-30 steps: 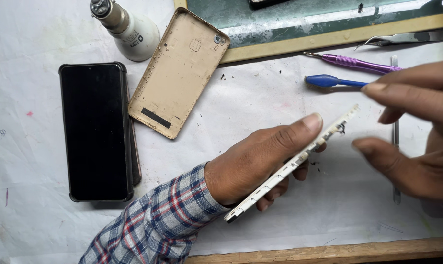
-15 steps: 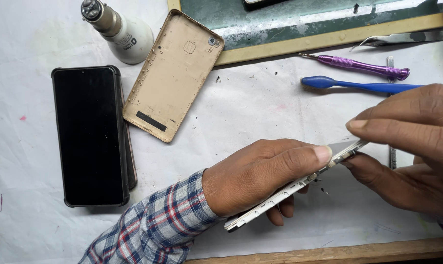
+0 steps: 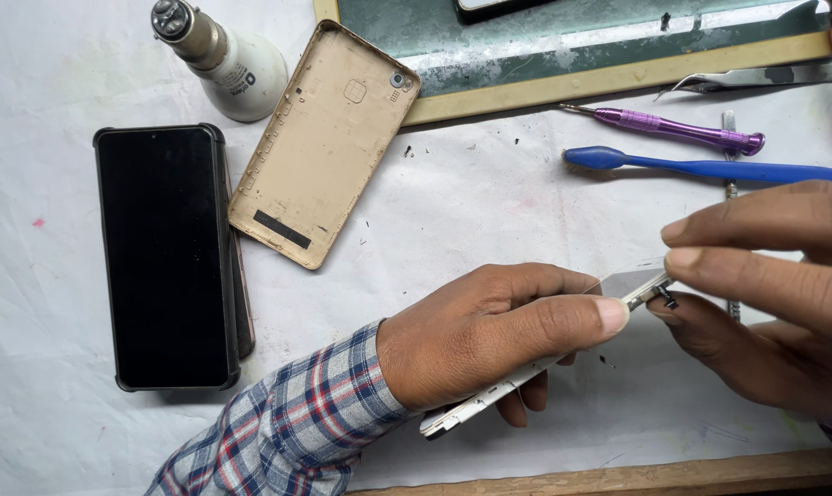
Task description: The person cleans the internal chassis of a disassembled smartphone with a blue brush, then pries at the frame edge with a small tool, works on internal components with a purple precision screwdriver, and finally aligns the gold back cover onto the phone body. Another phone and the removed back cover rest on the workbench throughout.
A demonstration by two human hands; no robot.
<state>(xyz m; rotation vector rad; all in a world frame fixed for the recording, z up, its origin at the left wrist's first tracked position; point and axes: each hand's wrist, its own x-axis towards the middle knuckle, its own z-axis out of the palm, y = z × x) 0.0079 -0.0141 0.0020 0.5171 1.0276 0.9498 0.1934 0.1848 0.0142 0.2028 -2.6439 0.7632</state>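
We hold the opened phone edge-up above the white surface, our left hand wrapped around its body. Our right hand has its fingers pinching the top corner. It looks thin, light, stiff and fragile, so we judge the edges the safest hold.

Your phone body, a thin white slab seen edge-on, sits tilted above the white sheet, its lower end toward your checked sleeve and its upper end raised to the right, where a small dark part protrudes.
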